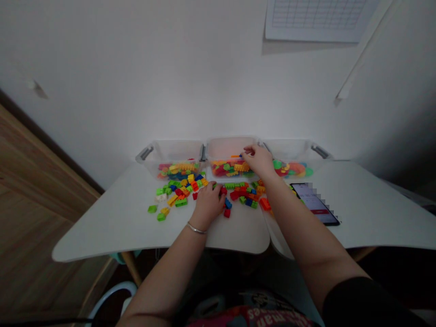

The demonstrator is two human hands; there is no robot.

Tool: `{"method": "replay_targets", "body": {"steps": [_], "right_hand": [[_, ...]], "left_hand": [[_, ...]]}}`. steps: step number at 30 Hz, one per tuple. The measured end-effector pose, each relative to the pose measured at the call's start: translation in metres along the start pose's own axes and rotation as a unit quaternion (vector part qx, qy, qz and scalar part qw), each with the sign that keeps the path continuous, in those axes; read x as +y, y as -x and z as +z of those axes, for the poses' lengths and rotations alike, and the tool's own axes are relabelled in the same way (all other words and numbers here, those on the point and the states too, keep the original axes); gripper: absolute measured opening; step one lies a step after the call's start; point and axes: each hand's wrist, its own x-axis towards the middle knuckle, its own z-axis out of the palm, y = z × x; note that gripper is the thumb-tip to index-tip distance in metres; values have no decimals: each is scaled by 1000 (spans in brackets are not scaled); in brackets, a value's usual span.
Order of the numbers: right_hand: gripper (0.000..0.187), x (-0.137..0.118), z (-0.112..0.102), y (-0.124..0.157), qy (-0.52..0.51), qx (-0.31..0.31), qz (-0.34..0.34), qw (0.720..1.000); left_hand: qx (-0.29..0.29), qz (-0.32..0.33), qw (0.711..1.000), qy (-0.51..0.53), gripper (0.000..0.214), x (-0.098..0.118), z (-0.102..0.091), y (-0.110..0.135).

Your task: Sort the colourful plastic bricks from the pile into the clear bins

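My left hand (208,203), a bracelet at its wrist, rests low among loose building blocks on the white table (116,218). Its fingers curl round a red building block (223,190), partly hidden by them. My right hand (259,160) reaches over the middle clear bin (231,144), thumb and fingers apart at its rim. A small blue piece and an orange block (235,156) show by the fingertips; I see nothing gripped there. Scattered blocks lie around both hands: green blocks (181,203), red blocks (238,194) and an orange block (265,204).
A left clear bin (177,149) holds mixed blocks, and a right clear bin (289,147) holds rounder colourful pieces. Both flank the middle bin against the wall (170,81). A phone (315,204) lies right of my right forearm. A printed sheet (316,20) hangs above.
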Motion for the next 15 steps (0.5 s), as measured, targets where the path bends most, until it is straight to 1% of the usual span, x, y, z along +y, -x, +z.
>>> {"method": "replay_targets", "body": {"steps": [3, 5, 7, 10, 12, 15], "right_hand": [[28, 0, -2, -1, -18, -1, 1, 1000], [28, 0, -5, 2, -30, 14, -18, 999], [27, 0, -8, 12, -32, 40, -52, 997], [24, -1, -10, 36, -23, 66, -106, 992], [23, -1, -6, 57, -29, 57, -133, 989], [24, 2, 6, 87, -41, -3, -162, 986]], "left_hand": [[-1, -3, 1000, 1, 32, -1, 0, 0], [-2, -2, 1000, 1, 32, -1, 1, 0], [0, 0, 1000, -1, 32, -1, 1, -1], [6, 2, 1000, -3, 31, -1, 2, 0], [8, 4, 1000, -6, 31, -1, 2, 0], [11, 6, 1000, -12, 30, -1, 3, 1]]}}
